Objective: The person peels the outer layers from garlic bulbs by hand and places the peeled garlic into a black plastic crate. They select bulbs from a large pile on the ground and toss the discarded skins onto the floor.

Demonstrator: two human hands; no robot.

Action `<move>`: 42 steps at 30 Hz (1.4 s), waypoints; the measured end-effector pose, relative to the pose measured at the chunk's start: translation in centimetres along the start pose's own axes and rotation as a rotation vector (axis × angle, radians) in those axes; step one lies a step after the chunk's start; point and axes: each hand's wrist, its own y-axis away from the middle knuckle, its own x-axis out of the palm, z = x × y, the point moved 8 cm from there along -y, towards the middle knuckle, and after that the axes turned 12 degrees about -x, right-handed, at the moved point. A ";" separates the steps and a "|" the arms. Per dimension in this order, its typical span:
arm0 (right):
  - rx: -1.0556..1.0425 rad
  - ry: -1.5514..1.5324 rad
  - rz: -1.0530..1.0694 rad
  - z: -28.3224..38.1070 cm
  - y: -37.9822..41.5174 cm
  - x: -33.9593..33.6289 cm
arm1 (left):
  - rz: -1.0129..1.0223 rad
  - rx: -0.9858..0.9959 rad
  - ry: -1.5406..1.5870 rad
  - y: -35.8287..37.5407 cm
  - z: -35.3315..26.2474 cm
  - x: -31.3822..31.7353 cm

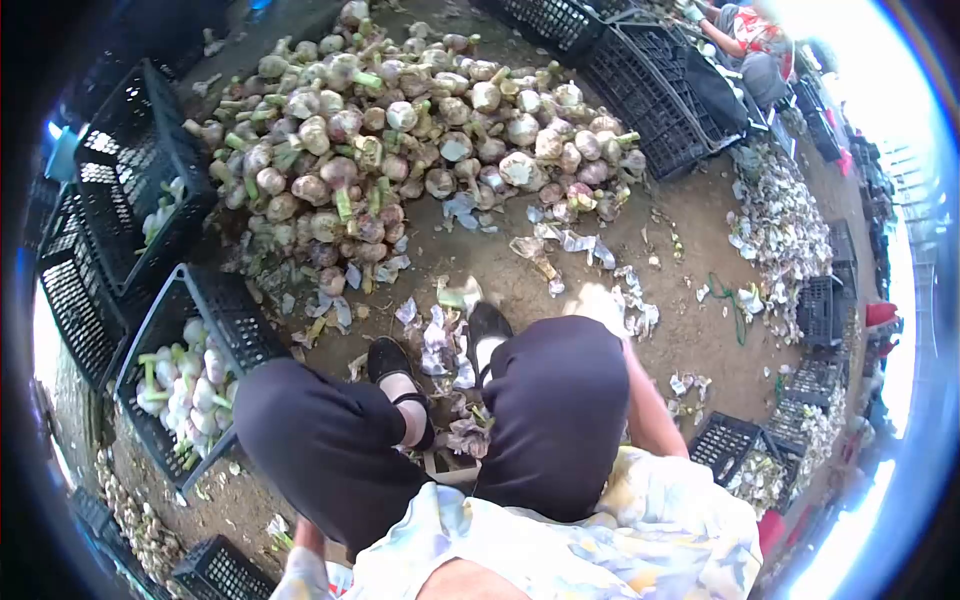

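Beyond my right knee, my right hand (pixel 597 305) shows as a bright, washed-out shape low over the ground. Its fingers cannot be made out, nor whether they hold anything. A garlic bulb with its stalk (pixel 535 255) lies on the dirt just past it, among peeled skins (pixel 590 245). Only a bit of my left forearm shows beside my left thigh; the hand itself is hidden. In front of my feet rises a large heap of untrimmed garlic (pixel 340 140). On my left, a black crate (pixel 250 320) holds cleaner, whitish garlic bulbs (pixel 190 390).
More black crates (pixel 130 170) stand at the left, and others (pixel 655 95) at the back right. A co-worker (pixel 755 45) sits at the upper right. Garlic skins (pixel 780 220) are piled along the right, and loose skins (pixel 435 340) lie around my shoes.
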 end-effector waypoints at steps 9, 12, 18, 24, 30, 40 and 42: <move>-0.034 -0.052 -0.332 -2.9 -19.0 -7.4 | -0.527 0.408 -0.076 2.0 -3.6 -12.7; -0.412 -0.678 -0.220 5.8 -18.0 -10.4 | -0.074 -0.279 0.699 -7.4 -4.4 -12.4; -0.666 -1.211 0.373 20.6 -16.8 -9.2 | 0.493 0.251 1.115 -20.5 -14.1 -5.5; -0.272 -1.694 0.255 22.7 -18.8 -3.1 | 0.334 0.147 1.668 -20.8 -9.2 -4.9; -0.241 -1.711 0.226 24.9 -17.0 -4.6 | -0.143 0.205 1.169 -18.4 -8.4 -9.3; -0.162 -1.732 0.210 26.7 -15.9 -0.2 | -0.473 0.167 1.053 -18.5 -6.3 -8.0; -0.163 -1.647 0.202 26.2 -15.3 -0.1 | -0.329 0.082 1.319 -20.4 -4.4 -6.3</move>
